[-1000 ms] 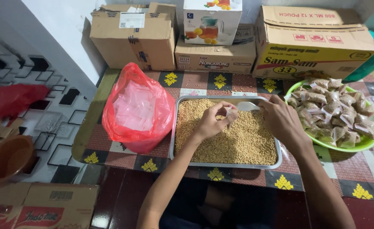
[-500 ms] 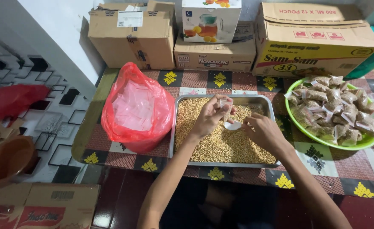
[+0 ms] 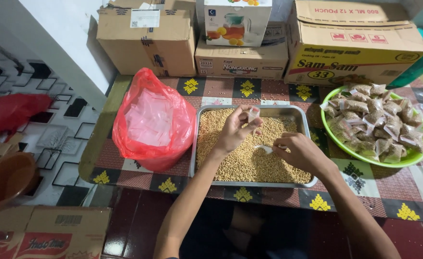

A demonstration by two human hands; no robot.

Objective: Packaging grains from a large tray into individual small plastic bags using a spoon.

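Both hands over metal tray (image 3: 301,120) of small tan grains (image 3: 240,160), centre of patterned table (image 3: 365,192). Left hand (image 3: 233,132) pinches small clear pouch (image 3: 253,114) upright above grains. Right hand (image 3: 300,152) closed on white spoon (image 3: 264,149), bowl touching grains. Red bag (image 3: 154,120) of empty pouches just left of tray; green plate (image 3: 408,160) of filled packets on right.
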